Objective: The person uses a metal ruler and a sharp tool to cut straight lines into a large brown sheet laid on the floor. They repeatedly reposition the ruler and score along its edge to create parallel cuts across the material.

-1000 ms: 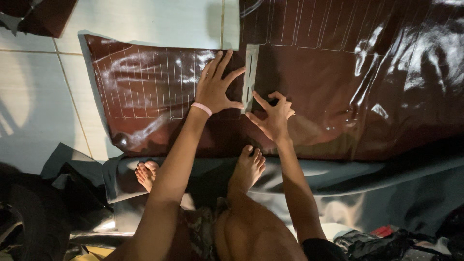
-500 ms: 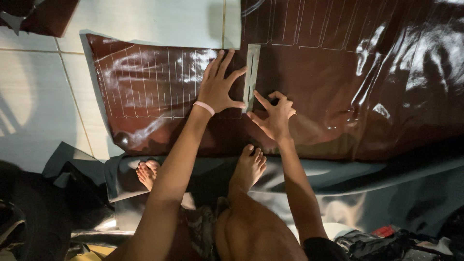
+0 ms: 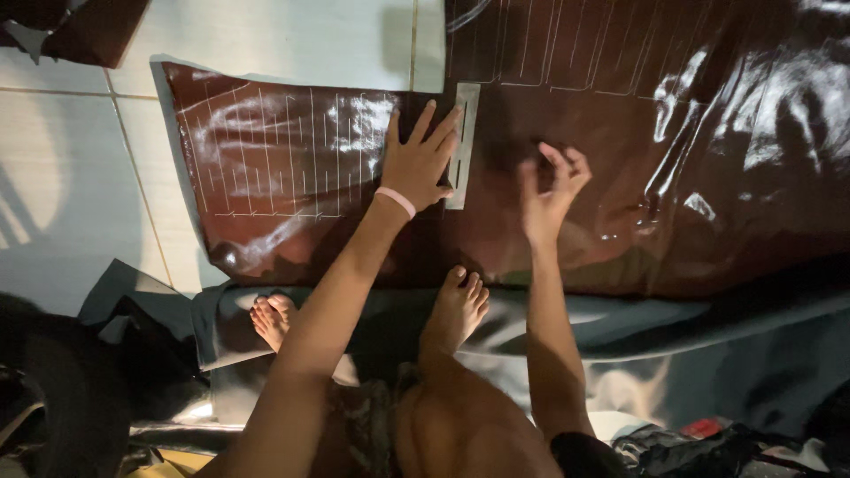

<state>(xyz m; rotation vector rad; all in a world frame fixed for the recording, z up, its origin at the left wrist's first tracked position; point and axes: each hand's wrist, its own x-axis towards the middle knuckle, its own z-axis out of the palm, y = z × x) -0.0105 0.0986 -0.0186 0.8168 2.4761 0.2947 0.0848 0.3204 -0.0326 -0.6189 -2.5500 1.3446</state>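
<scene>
Grey slotted template (image 3: 462, 146) upright on glossy brown leather (image 3: 292, 177) (line-marked)

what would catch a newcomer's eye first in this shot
The glossy dark brown sheet spread over the pale tiled floor, ruled with thin white lines. At its middle the left hand presses flat beside a narrow grey template strip, while the right hand hovers open just to the right.

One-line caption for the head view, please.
Left hand presses a grey template strip onto glossy brown sheet with white lines; right hand hovers open.
</scene>
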